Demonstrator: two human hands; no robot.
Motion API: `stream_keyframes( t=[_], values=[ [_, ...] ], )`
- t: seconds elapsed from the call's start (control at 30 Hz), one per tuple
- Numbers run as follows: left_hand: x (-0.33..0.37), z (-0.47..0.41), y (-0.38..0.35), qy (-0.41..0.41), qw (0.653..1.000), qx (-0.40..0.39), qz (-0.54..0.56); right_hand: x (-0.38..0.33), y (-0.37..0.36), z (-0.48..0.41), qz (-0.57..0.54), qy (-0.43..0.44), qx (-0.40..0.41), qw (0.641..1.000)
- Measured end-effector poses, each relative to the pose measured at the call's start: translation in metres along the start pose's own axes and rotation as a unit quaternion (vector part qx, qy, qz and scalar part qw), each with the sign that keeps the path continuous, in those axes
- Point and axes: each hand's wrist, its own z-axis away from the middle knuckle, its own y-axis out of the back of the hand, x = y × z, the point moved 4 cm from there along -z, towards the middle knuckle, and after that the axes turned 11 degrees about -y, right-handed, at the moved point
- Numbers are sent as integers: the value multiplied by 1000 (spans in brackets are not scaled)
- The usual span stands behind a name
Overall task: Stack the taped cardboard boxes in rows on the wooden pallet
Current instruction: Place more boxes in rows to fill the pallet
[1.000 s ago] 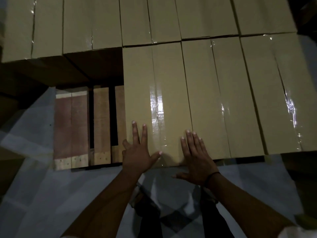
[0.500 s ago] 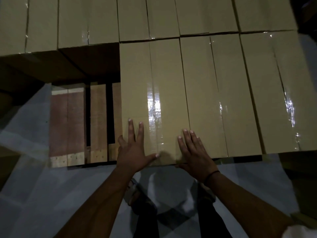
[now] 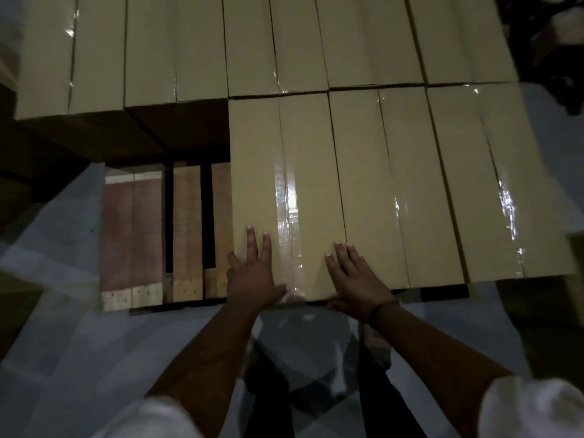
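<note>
Both palms flat, fingers spread: left hand (image 3: 252, 279) and right hand (image 3: 357, 279) still press the near end of the box (image 3: 284, 172). It has barely shifted in the last second and looks seated beside its neighbour (image 3: 373, 184), against the back row (image 3: 275, 42). The bare pallet (image 3: 186, 232) to its left looks like the next slot.

White left sleeve (image 3: 148, 418) at lower left corner, white right sleeve (image 3: 534, 409) at lower right, both short, cloth blurred. Left forearm (image 3: 215, 349) and right forearm (image 3: 436, 346) bare down to left hand (image 3: 252, 279) and right hand (image 3: 357, 281). Thin dark wristband (image 3: 380, 308) on right wrist. Dark trousers (image 3: 268, 412) at bottom centre; footwear too dim to tell.
</note>
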Motion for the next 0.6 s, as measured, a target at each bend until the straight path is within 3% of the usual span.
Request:
stream_keyframes(
  t=[0.07, 0.17, 0.43, 0.6],
  values=[
    [8, 24, 17, 7, 1000, -13, -5, -11, 25, 19, 15, -14, -59, 998],
    [27, 76, 49, -9, 1000, 24, 7, -34, 68, 52, -11, -26, -84, 996],
    [29, 215, 139, -42, 991, 112, 63, -142, 187, 156, -47, -10, 24, 999],
    [9, 272, 180, -103, 987, 105, 72, -199, 220, 193, -78, 26, 61, 995]
  ],
)
